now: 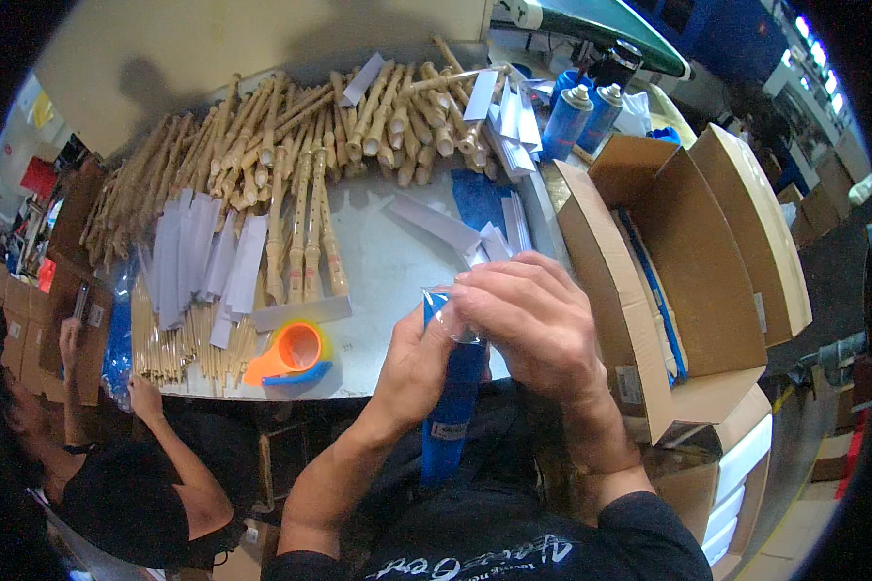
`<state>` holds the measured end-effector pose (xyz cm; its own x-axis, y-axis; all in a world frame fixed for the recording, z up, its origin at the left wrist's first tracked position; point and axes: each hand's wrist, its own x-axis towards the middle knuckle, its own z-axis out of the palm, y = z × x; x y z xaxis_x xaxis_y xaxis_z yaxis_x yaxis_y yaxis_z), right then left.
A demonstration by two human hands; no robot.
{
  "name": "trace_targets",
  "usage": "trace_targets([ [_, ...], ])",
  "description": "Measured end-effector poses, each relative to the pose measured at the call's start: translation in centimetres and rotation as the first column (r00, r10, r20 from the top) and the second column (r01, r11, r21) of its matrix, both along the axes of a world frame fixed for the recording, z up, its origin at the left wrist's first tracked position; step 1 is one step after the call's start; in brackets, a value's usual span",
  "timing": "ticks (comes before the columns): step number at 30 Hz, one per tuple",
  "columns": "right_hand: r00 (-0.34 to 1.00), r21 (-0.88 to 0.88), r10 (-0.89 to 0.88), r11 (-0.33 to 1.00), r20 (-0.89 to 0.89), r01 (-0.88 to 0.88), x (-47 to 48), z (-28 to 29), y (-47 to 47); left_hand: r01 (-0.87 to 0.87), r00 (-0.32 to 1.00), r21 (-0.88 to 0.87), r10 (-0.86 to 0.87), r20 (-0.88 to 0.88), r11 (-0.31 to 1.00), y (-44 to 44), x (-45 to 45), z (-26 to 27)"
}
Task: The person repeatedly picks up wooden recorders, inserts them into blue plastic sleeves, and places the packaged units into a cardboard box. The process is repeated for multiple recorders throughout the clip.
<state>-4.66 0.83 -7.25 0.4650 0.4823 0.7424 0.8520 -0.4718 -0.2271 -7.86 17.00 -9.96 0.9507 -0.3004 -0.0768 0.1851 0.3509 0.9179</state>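
Observation:
My left hand (414, 374) grips a long blue pouch (452, 414) with a clear plastic edge near its upper end. The fingers of my right hand (530, 319) close on that clear edge at the top of the pouch. The pouch hangs down in front of my body. Beyond my hands lie folded white paper slips (436, 221), partly on a flat blue pouch (477, 200). To the left on the table (374, 276), several cream recorders (312, 218) lie side by side, with an orange and yellow tape dispenser (298, 352) nearer the edge.
A heap of recorders (385, 116) spans the table's back. Left are white paper slips (189, 254) and thin rods (189, 348). Spray cans (568, 120) stand back right. An open cardboard box (705, 269) is at the right. A co-worker's hand (145, 399) is at the left edge.

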Motion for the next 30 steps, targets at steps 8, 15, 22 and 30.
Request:
trace_targets([
  [8,0.967,-0.341,-0.176,0.934,-0.186,0.105,-0.9,-1.6,-1.4,-0.027,0.980,-0.063,0.013,-0.201,0.998,-1.0,-0.8,-3.7],
  [15,0.937,-0.350,-0.133,0.937,-0.322,0.013,-1.5,-2.3,-2.9,-0.029,0.987,-0.028,0.024,-0.162,0.999,-1.9,-1.0,-4.4],
  [22,0.938,-0.315,-0.238,0.937,-0.253,0.153,-4.0,-5.3,-2.9,-0.163,0.981,0.162,0.178,-0.082,0.973,-3.2,-1.8,-5.6],
  [30,0.897,0.246,-0.111,0.941,-0.429,0.234,-5.3,-9.7,-3.9,0.123,0.989,0.306,-0.089,-0.122,0.944,-2.0,-2.6,-6.9],
])
